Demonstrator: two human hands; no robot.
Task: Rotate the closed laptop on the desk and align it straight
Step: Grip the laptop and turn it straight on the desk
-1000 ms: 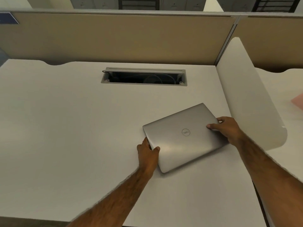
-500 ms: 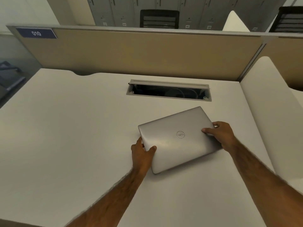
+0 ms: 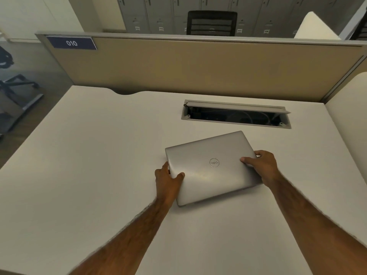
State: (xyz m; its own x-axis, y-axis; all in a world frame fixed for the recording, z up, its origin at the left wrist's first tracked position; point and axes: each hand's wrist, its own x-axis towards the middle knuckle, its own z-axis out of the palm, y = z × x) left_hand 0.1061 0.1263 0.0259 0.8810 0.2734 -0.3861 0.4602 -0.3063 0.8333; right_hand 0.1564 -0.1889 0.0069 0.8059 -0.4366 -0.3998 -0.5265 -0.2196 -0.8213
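A closed silver laptop [image 3: 206, 175] with a round logo lies flat on the white desk [image 3: 89, 165], right of centre. It sits skewed, its far right corner turned towards the cable slot. My left hand [image 3: 168, 179] grips its left edge, thumb on the lid. My right hand [image 3: 262, 165] holds the right edge, thumb pressed on the lid and fingers wrapped around the side.
An open cable slot [image 3: 236, 116] is cut into the desk just beyond the laptop. A tan partition [image 3: 198, 66] with a "010" label runs along the back. A white side divider [image 3: 349, 120] stands at the right. Chair legs [image 3: 17, 90] show at far left.
The laptop has turned slightly between my hands, its skew a little smaller. My head has lifted and shifted, so the partition and the room behind it show more.
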